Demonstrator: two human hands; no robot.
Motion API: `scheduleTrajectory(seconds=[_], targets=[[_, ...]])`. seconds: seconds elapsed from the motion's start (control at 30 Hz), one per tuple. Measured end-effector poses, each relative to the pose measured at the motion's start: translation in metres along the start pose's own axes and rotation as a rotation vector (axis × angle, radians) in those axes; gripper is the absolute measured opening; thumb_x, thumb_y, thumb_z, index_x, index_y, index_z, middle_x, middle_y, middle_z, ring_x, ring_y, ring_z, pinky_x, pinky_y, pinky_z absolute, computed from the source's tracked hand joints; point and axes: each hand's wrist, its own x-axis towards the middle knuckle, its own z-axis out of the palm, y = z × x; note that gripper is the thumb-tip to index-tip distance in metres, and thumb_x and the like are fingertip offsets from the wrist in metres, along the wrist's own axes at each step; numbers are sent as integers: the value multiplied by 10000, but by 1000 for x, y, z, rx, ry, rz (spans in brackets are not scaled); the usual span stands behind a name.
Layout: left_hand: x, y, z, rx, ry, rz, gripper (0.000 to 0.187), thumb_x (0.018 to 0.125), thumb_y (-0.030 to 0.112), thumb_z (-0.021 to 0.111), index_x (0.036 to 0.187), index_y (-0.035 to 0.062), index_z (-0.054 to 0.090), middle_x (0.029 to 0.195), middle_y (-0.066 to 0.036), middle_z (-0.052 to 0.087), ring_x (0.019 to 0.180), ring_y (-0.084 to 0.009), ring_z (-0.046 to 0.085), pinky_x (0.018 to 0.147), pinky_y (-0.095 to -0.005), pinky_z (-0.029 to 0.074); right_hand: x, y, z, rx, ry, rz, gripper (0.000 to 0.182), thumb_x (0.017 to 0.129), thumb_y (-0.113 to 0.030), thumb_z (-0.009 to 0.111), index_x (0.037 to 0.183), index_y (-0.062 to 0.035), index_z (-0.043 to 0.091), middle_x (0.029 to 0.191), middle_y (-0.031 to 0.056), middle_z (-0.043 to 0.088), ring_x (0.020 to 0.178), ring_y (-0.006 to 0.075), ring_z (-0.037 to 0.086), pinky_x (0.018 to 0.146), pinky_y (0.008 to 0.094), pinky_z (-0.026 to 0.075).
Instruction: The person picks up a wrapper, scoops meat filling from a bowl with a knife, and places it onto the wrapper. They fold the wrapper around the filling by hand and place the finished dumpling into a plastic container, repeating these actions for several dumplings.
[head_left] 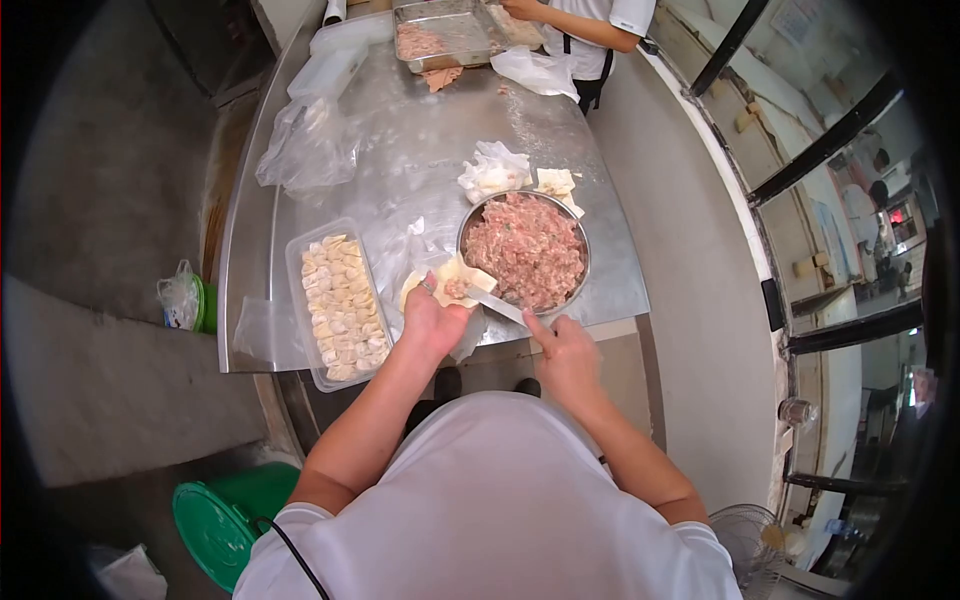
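Left hand (432, 322) cups a wrapper (452, 283) flat on its fingers, with a dab of filling already on it; the thumb lies over the near edge, so the hand is closed loosely on the sheet rather than spread. Right hand (566, 350) pinches the handle of a thin spatula (497, 305), whose tip reaches across to the wrapper. Just beyond both hands stands the bowl (580, 232) of minced filling (525, 250), its rim almost touching the wrapper. Left of the left hand lies a tray (296, 290) packed with folded dumplings (340, 310). Past the bowl sit spare wrappers (556, 182) and crumpled plastic (494, 168) on the table (420, 130).

To do this step well, I judge the filling should be pressed into the middle of the wrapper and wiped off cleanly, with the edges kept bare so they seal, and the palm kept level.

At the far end another person's sleeve (630, 14) and a metal pan (445, 35) are cut off by the frame. The spatula's tip is hard to tell from the wrapper, and how much filling it carries cannot be made out. The right fingers are mostly hidden under the hand.
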Motion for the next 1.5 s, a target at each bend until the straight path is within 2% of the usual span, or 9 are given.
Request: scheduleTrajectory(seconds=[0.23, 0.53, 0.73, 0.83, 0.93, 1.03, 1.13, 1.23, 1.5], targets=[[10, 30, -16, 156, 73, 129, 470, 1129, 314, 331, 1403, -37, 481, 1419, -181, 571, 1314, -329, 560, 1170, -482, 416, 12, 18, -29, 0, -144, 213, 478, 831, -40, 649, 1273, -197, 739, 794, 113, 664, 726, 325, 683, 647, 485, 536], [-7, 30, -25, 239, 51, 131, 499, 1133, 346, 318, 1424, -26, 480, 1417, -182, 580, 1314, -325, 561, 1163, -480, 423, 54, 20, -5, -182, -518, 137, 316, 865, -98, 615, 1143, -84, 763, 884, 177, 741, 862, 356, 727, 733, 498, 556], [-14, 32, -33, 258, 53, 132, 498, 1137, 320, 287, 1440, -33, 462, 1432, -184, 569, 1327, -334, 551, 1174, -493, 410, 51, 43, 7, 355, -358, 247, 311, 922, -120, 621, 1197, -58, 754, 903, 219, 743, 837, 364, 733, 745, 431, 575], [-11, 25, -31, 256, 44, 99, 506, 1135, 324, 291, 1446, -43, 447, 1439, -191, 561, 1329, -340, 547, 1181, -497, 402, 53, 25, -17, 583, -525, 517, 345, 953, -117, 623, 1283, -99, 722, 880, 235, 736, 847, 351, 726, 758, 423, 564], [-5, 16, -28, 257, 11, 41, 527, 1132, 341, 302, 1452, -57, 432, 1449, -201, 552, 1334, -349, 540, 1191, -501, 389, 47, -4, -31, 642, -481, 506, 329, 950, -85, 632, 1262, -91, 735, 824, 194, 714, 814, 327, 706, 742, 438, 552], [-8, 6, -19, 279, -23, 12, 531, 1134, 344, 300, 1442, -68, 429, 1425, -226, 548, 1337, -361, 531, 1183, -507, 394, 29, -12, -12, 297, -184, 46, 377, 897, -62, 663, 1262, -108, 743, 843, 150, 672, 791, 311, 679, 716, 451, 538], [-2, 6, -12, 170, 15, 30, 529, 1137, 344, 290, 1449, -63, 422, 1425, -229, 538, 1340, -372, 526, 1181, -516, 394, 24, -15, -1, 21, 2, -123, 459, 816, -15, 690, 1237, -182, 764, 855, 102, 606, 740, 299, 617, 653, 444, 505], [3, 11, -15, 181, 10, 52, 535, 1141, 366, 307, 1479, -45, 362, 1448, -213, 509, 1330, -372, 528, 1177, -544, 406, 16, -12, -16, -79, -102, -37, 522, 764, -5, 677, 1249, -179, 755, 937, 129, 628, 849, 302, 636, 705, 426, 515], [-23, 14, 2, 225, -35, -62, 556, 1134, 390, 310, 1488, -35, 373, 1465, -218, 503, 1348, -370, 517, 1198, -532, 373, 27, -10, -9, 4, 82, -268, 609, 710, 20, 695, 1271, -211, 740, 858, 73, 576, 772, 274, 591, 638, 414, 478]])
